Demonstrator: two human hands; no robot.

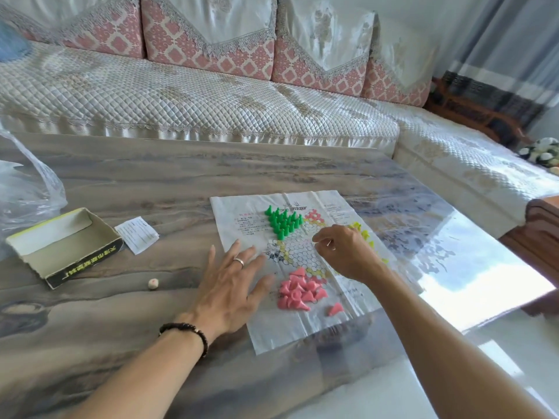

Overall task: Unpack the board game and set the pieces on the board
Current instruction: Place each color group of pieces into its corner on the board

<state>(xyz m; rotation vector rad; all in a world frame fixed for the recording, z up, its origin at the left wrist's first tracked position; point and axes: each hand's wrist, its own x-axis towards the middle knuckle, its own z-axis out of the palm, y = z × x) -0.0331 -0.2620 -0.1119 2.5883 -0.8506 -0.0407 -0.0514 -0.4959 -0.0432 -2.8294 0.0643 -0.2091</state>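
Observation:
A thin paper game board [302, 325] with a hexagon grid lies on the table. Several green cone pieces [282, 222] stand upright in a cluster at its far side. Several pink cone pieces [299, 290] lie tumbled in a heap at its near side, one apart to the right. Yellow pieces [361, 232] show partly behind my right hand. My left hand [233, 282] lies flat with spread fingers on the board's left edge. My right hand [348, 252] hovers over the grid with fingers curled; whether it pinches a piece is hidden.
An open empty game box [65, 246] lies at the left, with a folded leaflet [137, 234] beside it and a small die [152, 284] in front. A clear plastic bag [27, 189] sits far left. A sofa runs behind the table; the table's right edge is near.

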